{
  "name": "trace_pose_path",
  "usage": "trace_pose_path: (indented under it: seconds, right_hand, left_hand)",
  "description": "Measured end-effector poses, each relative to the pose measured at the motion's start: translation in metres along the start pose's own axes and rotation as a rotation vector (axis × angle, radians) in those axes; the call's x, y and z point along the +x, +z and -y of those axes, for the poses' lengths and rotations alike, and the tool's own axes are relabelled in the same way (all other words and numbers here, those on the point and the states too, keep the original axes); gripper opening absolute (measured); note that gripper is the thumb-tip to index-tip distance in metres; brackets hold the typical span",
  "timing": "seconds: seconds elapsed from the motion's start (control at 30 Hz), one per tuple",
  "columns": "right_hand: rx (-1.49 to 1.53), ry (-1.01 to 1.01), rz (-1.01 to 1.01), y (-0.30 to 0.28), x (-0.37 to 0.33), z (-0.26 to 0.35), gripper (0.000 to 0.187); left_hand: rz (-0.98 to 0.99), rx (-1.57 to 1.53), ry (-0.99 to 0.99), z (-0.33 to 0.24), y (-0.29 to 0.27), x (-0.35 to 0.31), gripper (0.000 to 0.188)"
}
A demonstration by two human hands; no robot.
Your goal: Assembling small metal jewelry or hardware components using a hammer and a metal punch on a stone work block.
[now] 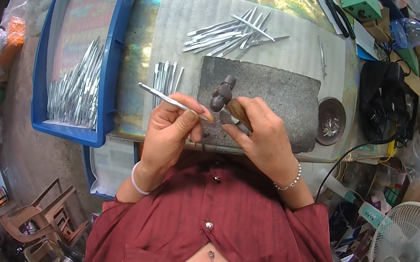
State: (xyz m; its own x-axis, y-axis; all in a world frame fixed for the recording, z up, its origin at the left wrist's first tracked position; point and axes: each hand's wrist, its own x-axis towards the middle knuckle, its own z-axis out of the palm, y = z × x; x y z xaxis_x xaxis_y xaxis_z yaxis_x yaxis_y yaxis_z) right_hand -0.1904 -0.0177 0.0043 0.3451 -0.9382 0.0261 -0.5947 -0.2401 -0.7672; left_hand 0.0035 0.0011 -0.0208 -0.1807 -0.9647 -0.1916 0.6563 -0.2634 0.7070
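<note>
Pinched between the thumb and fingers of my left hand [168,131] is a slim silvery metal strip [159,95], its far end pointing up and left. My right hand [268,132] is closed round the wooden handle of a hammer [223,93], close under the dark ball-shaped head. The hammer head hovers over the left part of a grey stone block [276,99]. Beyond the block lies a loose, crossed pile of similar strips [222,39]. A smaller row of strips [164,74] lies beside the block's left edge, just past my left hand.
A blue tray [115,54] on the left holds many upright-leaning strips [80,90]. Right of the block sits a dark round dish [331,103] with tiny metal pieces. Pliers [338,13] lie at the far right; a fan [401,257] stands at lower right.
</note>
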Motion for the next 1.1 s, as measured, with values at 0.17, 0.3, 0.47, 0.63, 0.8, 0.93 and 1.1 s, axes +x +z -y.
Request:
trace_pose_path:
  seconds: [0.17,0.3,0.47,0.63,0.8,0.93,1.1]
  right_hand:
    - [0.173,0.034,-0.112,-0.008,-0.010,-0.011,0.033]
    - [0.413,0.194,-0.032,-0.014,-0.023,-0.025,0.032]
    - [0.563,0.175,-0.046,-0.010,-0.030,-0.034,0.032]
    - [0.518,0.202,-0.094,-0.012,-0.028,-0.033,0.030]
    - [0.483,0.119,-0.069,-0.012,-0.027,-0.031,0.029]
    - [0.487,0.115,-0.089,-0.009,-0.028,-0.033,0.029]
    - [0.455,0.095,-0.105,-0.009,-0.028,-0.031,0.031]
  left_hand:
    - [0.016,0.449,-0.005,0.000,0.009,0.005,0.007]
    - [0.042,0.562,0.033,0.005,0.014,0.007,0.007]
    - [0.056,0.699,0.095,0.009,0.016,0.011,0.007]
    - [0.030,0.737,0.134,0.011,0.021,0.010,0.006]
    - [0.010,0.762,0.155,0.012,0.024,0.010,0.006]
    - [0.007,0.847,0.202,0.014,0.024,0.010,0.007]
    - [0.029,0.915,0.243,0.015,0.023,0.011,0.007]
